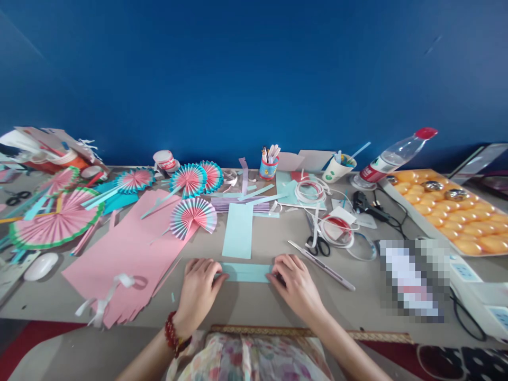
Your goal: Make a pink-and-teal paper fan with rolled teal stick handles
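Note:
A light blue paper strip (pixel 248 272) with a lengthwise crease lies sideways near the table's front. My left hand (pixel 201 283), with a red bead bracelet on the wrist, has its fingers closed on the strip's left end. At the right end, my right hand (pixel 292 280) pinches the same strip. Just beyond it lies a wider light blue paper piece (pixel 237 230), flat on the table. To the right of my right hand rests a utility knife (pixel 323 266), with black-handled scissors (pixel 318 245) behind it.
Pink paper sheets (pixel 130 248) and pleated paper fans (pixel 193 218) cover the left side. Toward the back stand a pen cup (pixel 269 166) and a plastic bottle (pixel 392 160). Coiled white cables (pixel 336 231) lie right, before an egg tray (pixel 452 209). A wooden ruler (pixel 262 330) lines the front edge.

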The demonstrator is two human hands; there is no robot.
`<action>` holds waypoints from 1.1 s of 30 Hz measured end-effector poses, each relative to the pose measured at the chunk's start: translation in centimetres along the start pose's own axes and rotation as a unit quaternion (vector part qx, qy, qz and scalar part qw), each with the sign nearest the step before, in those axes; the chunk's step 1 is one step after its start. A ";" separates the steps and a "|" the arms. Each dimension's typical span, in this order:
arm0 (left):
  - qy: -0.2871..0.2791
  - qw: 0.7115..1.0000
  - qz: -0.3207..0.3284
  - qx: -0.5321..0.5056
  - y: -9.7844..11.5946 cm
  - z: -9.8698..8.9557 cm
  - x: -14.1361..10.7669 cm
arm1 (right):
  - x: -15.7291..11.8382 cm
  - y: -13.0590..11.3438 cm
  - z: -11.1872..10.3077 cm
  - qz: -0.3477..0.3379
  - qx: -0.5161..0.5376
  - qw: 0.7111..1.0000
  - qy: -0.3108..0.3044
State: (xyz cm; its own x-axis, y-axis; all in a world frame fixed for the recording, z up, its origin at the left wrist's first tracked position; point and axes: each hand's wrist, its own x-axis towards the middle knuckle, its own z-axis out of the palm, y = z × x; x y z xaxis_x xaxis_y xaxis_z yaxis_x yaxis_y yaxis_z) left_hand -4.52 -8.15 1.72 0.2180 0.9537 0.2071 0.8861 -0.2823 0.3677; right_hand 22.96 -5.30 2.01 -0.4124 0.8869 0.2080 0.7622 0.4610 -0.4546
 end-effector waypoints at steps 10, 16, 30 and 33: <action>0.005 1.000 0.001 0.004 -0.1 0.1 0.1 | -0.3 0.0 0.3 0.006 0.014 1.000 0.007; 0.012 0.998 -0.008 -0.055 -1.2 0.4 -0.6 | -0.2 0.0 0.2 -0.002 0.008 1.000 0.007; 0.021 0.998 -0.044 -0.044 -1.3 0.7 -1.1 | -0.1 0.2 0.2 -0.012 0.006 1.000 0.009; 0.027 0.998 -0.043 -0.039 -1.3 0.8 -1.2 | -0.1 0.2 0.2 -0.012 0.006 1.000 0.008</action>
State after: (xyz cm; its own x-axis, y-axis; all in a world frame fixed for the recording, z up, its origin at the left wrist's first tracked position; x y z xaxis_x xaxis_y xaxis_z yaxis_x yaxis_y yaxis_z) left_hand -5.60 -8.87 0.31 0.1186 0.9684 0.2192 0.8653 -0.2090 0.4556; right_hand 23.11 -5.33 1.75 -0.4216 0.8763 0.2331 0.7459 0.4813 -0.4603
